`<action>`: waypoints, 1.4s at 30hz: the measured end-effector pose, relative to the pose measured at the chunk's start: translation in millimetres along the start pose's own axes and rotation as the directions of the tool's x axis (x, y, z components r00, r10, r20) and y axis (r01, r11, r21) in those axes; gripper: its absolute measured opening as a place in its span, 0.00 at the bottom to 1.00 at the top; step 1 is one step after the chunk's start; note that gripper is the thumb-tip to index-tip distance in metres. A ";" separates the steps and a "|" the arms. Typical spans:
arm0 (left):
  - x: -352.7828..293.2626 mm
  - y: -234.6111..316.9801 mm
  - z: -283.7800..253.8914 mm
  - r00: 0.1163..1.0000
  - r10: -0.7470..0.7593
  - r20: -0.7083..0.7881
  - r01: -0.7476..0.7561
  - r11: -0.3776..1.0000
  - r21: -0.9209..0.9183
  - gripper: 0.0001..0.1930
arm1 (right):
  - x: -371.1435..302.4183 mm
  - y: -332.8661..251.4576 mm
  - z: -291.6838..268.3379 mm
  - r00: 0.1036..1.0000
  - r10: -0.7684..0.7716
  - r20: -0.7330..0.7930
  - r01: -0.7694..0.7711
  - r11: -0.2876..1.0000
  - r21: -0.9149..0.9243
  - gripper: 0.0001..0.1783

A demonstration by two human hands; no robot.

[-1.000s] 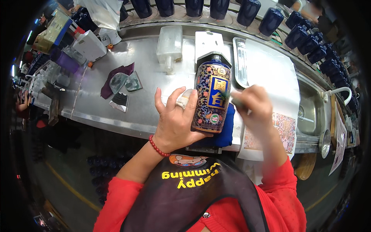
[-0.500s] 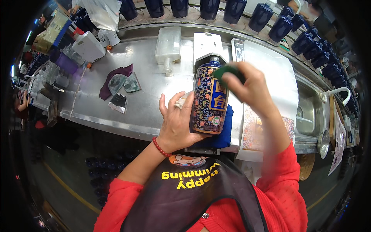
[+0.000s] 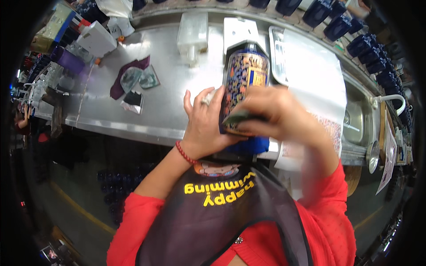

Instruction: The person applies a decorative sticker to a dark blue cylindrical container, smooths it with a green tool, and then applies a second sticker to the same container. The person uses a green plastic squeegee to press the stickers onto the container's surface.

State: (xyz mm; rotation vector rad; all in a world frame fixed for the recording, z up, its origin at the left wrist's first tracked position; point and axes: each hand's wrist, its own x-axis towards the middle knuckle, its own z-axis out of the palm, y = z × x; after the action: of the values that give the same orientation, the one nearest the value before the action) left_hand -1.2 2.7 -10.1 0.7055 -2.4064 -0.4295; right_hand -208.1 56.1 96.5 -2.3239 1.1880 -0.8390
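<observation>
Though blurry, right hand (image 3: pixel 277 111) over patterned bottle (image 3: pixel 240 77).

A white faucet (image 3: pixel 392 97) adjoins the metal sink (image 3: pixel 358 107).

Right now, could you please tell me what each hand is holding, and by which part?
The left hand holds the patterned bottle by its lower left side. The right hand grips a dark green pad by its right part; blur hides the exact place.

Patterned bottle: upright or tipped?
Tipped back: the patterned bottle has its neck pointing away from the person, its decorated front facing up.
</observation>
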 end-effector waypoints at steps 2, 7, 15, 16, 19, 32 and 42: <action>-0.5 -3.9 3.7 1.000 -0.002 0.011 0.002 1.000 -0.022 0.62 | -3.8 9.3 -0.5 0.838 0.473 -0.271 -0.414 0.876 0.247 0.12; -0.8 -9.0 10.2 1.000 0.010 -0.023 -0.011 1.000 -0.025 0.62 | -33.3 -0.1 21.6 0.947 -0.230 -0.222 0.103 0.876 -0.471 0.19; -0.7 -12.1 10.8 0.999 0.027 -0.032 -0.029 0.998 -0.057 0.62 | -87.9 -4.8 43.2 0.929 0.090 -0.359 -0.185 0.953 -0.239 0.21; -1.3 -12.6 11.4 1.000 0.022 -0.020 -0.023 0.998 -0.062 0.63 | -87.7 -4.9 44.1 0.959 0.008 -0.283 -0.071 0.974 -0.214 0.21; -2.1 -14.1 13.4 1.000 0.008 -0.012 -0.009 0.996 -0.086 0.63 | -90.8 -5.6 46.5 0.968 -0.022 -0.251 0.045 0.995 0.086 0.21; 10.5 9.5 -20.8 0.994 0.103 0.026 -0.106 0.977 0.185 0.59 | -44.7 6.2 7.4 0.797 0.567 -0.210 -0.507 0.816 0.279 0.12; -0.5 -22.9 -19.1 0.994 0.089 0.057 -0.084 0.993 -0.086 0.61 | -30.0 14.3 1.3 0.945 0.290 -0.151 -0.268 0.952 0.150 0.15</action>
State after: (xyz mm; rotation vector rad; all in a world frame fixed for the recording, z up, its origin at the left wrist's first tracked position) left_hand 19.8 -18.1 -5.8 0.5564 -2.4501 -0.5186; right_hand -229.4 73.0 77.2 -1.9529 1.4488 -0.9926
